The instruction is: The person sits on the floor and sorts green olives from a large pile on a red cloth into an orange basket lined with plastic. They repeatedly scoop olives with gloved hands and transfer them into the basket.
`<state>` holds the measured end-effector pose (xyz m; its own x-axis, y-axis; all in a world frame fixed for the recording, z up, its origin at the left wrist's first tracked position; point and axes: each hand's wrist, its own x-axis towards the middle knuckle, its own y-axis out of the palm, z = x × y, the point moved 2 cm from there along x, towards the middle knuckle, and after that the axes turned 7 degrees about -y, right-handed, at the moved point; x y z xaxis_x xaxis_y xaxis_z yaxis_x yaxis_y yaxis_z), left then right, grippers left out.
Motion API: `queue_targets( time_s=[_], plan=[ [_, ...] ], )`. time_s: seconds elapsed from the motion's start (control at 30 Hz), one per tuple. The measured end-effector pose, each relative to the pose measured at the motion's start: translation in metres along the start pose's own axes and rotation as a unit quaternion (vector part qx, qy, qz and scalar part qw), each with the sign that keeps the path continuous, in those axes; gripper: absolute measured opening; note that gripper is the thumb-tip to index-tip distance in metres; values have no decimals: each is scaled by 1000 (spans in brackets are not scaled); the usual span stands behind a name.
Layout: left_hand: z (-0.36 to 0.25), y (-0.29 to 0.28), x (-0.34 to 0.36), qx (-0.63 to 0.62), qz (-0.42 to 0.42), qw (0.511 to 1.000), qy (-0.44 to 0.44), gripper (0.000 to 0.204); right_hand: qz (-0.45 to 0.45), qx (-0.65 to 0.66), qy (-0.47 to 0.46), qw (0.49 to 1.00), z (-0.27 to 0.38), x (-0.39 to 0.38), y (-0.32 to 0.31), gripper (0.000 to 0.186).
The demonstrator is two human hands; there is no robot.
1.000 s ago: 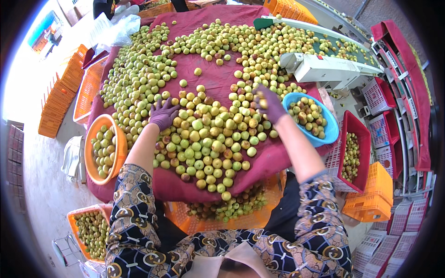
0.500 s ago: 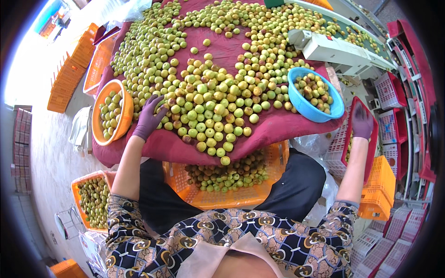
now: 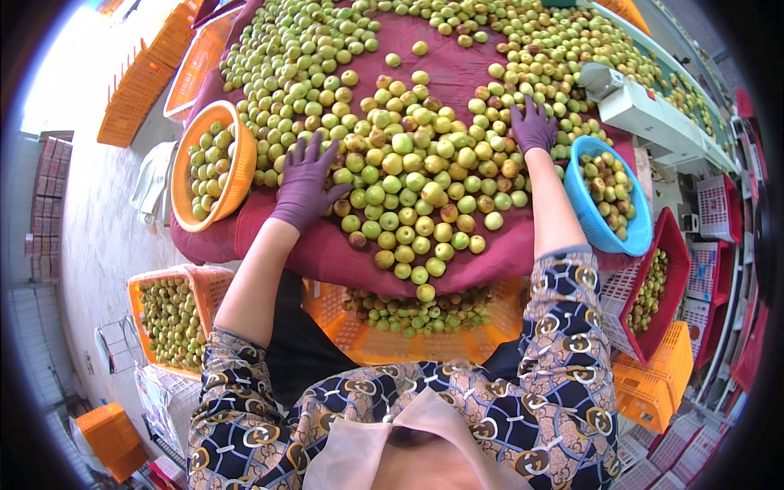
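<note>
A heap of small green and yellow round fruits [image 3: 408,155] covers a table draped in dark red cloth [image 3: 327,253]. My left hand [image 3: 306,181], in a purple glove, lies flat with fingers spread on the fruits near the pile's left edge. My right hand [image 3: 533,124], also gloved in purple, rests with fingers spread on fruits at the pile's right side. Neither hand grips anything. An orange round basket [image 3: 241,167] with fruits sits at the left of the table and a blue bowl [image 3: 584,216] with browner fruits at the right.
An orange crate [image 3: 384,347] partly filled with fruits sits below the table's front edge. Another orange crate of fruits [image 3: 192,286] stands at lower left, a red crate with fruits [image 3: 674,278] at right. A white machine [image 3: 653,110] lies at upper right. Stacked orange crates [image 3: 139,90] are at far left.
My right hand came back from the red crate at the right onto the fruit pile. My left hand shifted from the table's left edge up onto the fruits.
</note>
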<state>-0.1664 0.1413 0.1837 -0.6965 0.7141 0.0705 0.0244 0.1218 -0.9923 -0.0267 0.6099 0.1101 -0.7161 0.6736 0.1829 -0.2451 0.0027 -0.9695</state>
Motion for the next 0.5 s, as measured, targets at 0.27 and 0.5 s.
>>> queue_targets(
  time_s=[0.27, 0.5],
  plan=[
    [-39, -8, -6, 23, 62, 972, 226, 81, 94, 162, -257, 948, 140, -77, -28, 55],
    [9, 13, -10, 75, 5, 994, 82, 59, 120, 34, -414, 902, 167, -181, -75, 65]
  ],
)
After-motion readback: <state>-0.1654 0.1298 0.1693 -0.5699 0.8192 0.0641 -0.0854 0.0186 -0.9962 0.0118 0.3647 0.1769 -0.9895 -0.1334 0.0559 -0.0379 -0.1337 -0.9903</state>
